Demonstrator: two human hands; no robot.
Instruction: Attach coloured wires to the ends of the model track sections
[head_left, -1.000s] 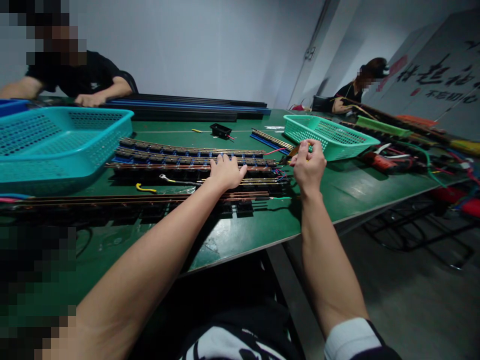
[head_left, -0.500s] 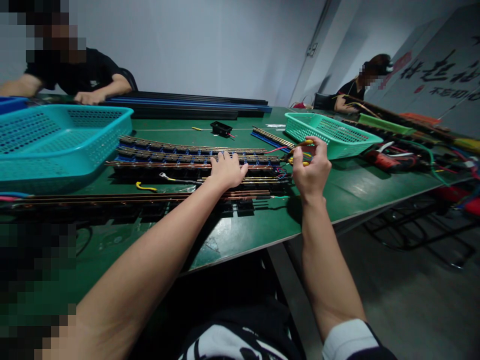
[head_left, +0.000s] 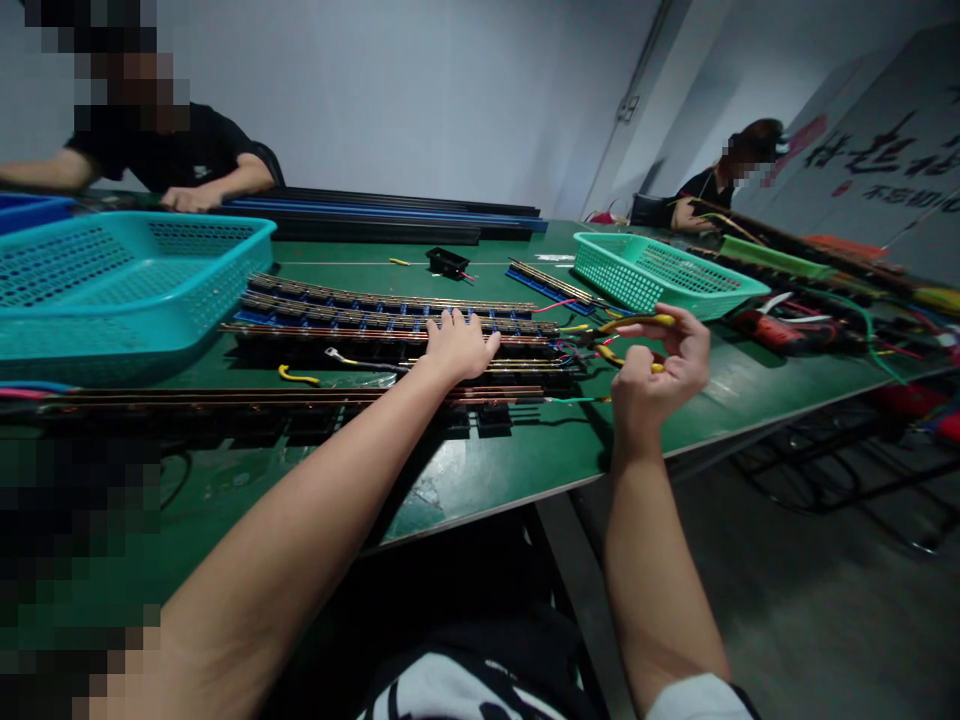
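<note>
My left hand (head_left: 459, 346) lies with fingers spread over a bundle of long metal rails on blue and black holders (head_left: 375, 318). My right hand (head_left: 667, 360) grips yellow-handled pliers (head_left: 637, 322), whose handles stand apart. The pliers' dark jaws point left toward the wires at the right end of the rails; whether they touch a wire I cannot tell. A red wire (head_left: 555, 305) and a green wire (head_left: 577, 400) stick out at that end. Nearer to me lies another set of copper-coloured rails (head_left: 300, 397).
Turquoise basket (head_left: 247, 260) at left, green basket (head_left: 667, 275) at right. A small black box (head_left: 448, 263) and yellow wire piece (head_left: 300, 377) lie on the green table (head_left: 480, 480). Dark profiles (head_left: 390, 215) run along the back. One person sits across at left, another at far right.
My right hand has moved right and slightly down, away from the rail ends, and the pliers now show more fully with handles spread. My left hand stays on the rails.
</note>
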